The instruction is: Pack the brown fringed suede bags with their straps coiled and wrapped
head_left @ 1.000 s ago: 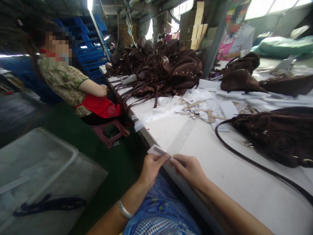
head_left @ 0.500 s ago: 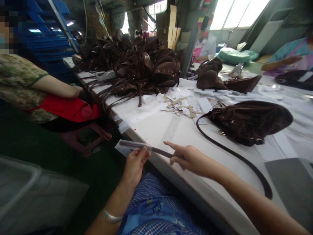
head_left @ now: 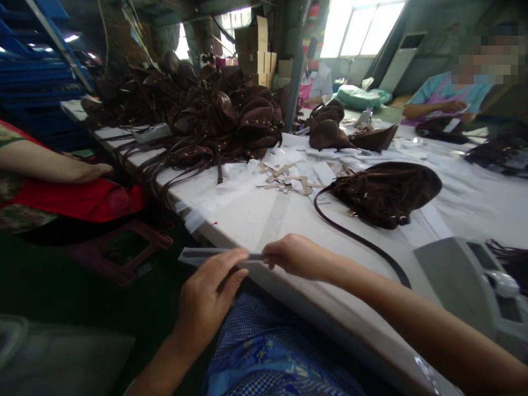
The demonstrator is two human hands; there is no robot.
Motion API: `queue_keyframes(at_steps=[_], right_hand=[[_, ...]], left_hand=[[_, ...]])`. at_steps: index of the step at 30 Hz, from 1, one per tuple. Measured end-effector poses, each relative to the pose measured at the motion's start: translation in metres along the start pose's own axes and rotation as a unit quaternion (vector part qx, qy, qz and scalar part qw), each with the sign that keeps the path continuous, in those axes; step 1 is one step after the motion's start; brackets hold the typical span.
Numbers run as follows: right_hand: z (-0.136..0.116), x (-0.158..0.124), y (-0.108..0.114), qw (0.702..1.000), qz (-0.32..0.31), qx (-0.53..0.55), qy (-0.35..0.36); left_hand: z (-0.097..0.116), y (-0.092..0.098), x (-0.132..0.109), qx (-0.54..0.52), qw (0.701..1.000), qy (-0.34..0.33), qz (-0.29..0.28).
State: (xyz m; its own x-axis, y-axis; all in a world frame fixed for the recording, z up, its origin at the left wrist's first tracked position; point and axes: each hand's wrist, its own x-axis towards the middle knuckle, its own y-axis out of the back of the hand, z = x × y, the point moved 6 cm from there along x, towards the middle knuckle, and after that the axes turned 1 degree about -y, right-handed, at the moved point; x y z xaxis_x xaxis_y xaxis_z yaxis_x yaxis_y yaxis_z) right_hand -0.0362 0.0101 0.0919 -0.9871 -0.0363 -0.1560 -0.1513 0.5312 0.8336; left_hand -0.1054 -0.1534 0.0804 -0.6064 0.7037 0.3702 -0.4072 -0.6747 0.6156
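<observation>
A white translucent wrapping sheet [head_left: 192,254] is folded lengthwise around the end of a dark strap, just off the table's front edge. My left hand [head_left: 206,300] has its fingers over the sheet and the thumb below, closed on it. Beside it, my right hand [head_left: 295,256] pinches the strap where it comes out of the sheet; its fingertips are partly hidden. A dark brown bag [head_left: 388,192] lies on the table beyond my right arm. From the bag a long brown strap [head_left: 363,239] curves towards me and passes behind that arm.
Brown bags [head_left: 223,115] are heaped at the back left of the white table [head_left: 235,214]. Paper scraps [head_left: 284,176] lie mid-table. A grey tape-dispenser-like device [head_left: 457,275] stands at right. One co-worker's arm [head_left: 53,162] is at left, near a stool [head_left: 119,247]; another person [head_left: 445,99] sits across.
The sheet, flat and open before, is now folded over the strap. My right hand has moved left from a pointing pose to a pinch. My left fingers now lie across the sheet. The view has turned right.
</observation>
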Motion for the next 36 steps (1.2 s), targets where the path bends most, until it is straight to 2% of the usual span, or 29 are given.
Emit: queue_keyframes(at_steps=[1, 2, 4, 6, 9, 11, 13, 18, 20, 22, 25, 28, 30, 34, 36], right_hand=[[-0.005, 0.001, -0.001, 1.000, -0.011, -0.013, 0.004], [-0.010, 0.001, 0.000, 1.000, -0.019, -0.025, 0.006], [-0.011, -0.003, 0.001, 0.999, -0.032, -0.043, 0.003], [-0.002, -0.014, 0.004, 0.998, -0.039, -0.048, -0.013], [0.024, -0.036, 0.012, 0.998, -0.035, -0.013, -0.052], [0.035, -0.045, 0.015, 0.997, -0.028, -0.008, -0.068], [0.033, -0.044, 0.015, 0.997, -0.025, -0.034, -0.066], [-0.005, -0.019, 0.000, 0.996, -0.050, -0.077, -0.012], [-0.010, -0.016, -0.003, 0.996, -0.066, -0.065, -0.010], [-0.003, -0.024, -0.001, 0.996, -0.079, -0.022, -0.025], [0.018, -0.045, 0.006, 0.993, -0.088, 0.055, -0.059], [0.029, -0.056, 0.014, 0.994, -0.065, 0.049, -0.075], [0.022, -0.050, 0.015, 0.998, -0.034, 0.009, -0.060], [-0.008, -0.023, 0.005, 0.997, 0.004, -0.076, 0.011], [-0.014, -0.014, 0.003, 0.996, 0.013, -0.087, 0.034]], left_hand=[[0.004, 0.001, 0.007, 0.035, 0.999, -0.031, -0.020], [0.004, -0.003, 0.013, 0.057, 0.995, -0.043, -0.073], [-0.007, -0.013, 0.019, 0.072, 0.977, -0.018, -0.202], [-0.027, -0.011, 0.018, 0.080, 0.958, 0.034, -0.272], [-0.056, 0.010, 0.015, 0.091, 0.956, 0.096, -0.260], [-0.062, 0.016, 0.011, 0.080, 0.956, 0.115, -0.258], [-0.053, 0.009, 0.009, 0.058, 0.955, 0.108, -0.269], [0.002, -0.037, 0.017, -0.010, 0.954, 0.037, -0.297], [0.008, -0.042, 0.019, 0.005, 0.955, 0.023, -0.297], [-0.006, -0.035, 0.020, 0.044, 0.954, 0.034, -0.296], [-0.045, -0.015, 0.017, 0.094, 0.946, 0.090, -0.298], [-0.067, -0.007, 0.011, 0.080, 0.934, 0.128, -0.325], [-0.061, -0.013, 0.011, 0.048, 0.933, 0.127, -0.333], [-0.021, -0.034, 0.018, -0.020, 0.938, 0.089, -0.335], [-0.007, -0.037, 0.022, -0.041, 0.941, 0.070, -0.329]])
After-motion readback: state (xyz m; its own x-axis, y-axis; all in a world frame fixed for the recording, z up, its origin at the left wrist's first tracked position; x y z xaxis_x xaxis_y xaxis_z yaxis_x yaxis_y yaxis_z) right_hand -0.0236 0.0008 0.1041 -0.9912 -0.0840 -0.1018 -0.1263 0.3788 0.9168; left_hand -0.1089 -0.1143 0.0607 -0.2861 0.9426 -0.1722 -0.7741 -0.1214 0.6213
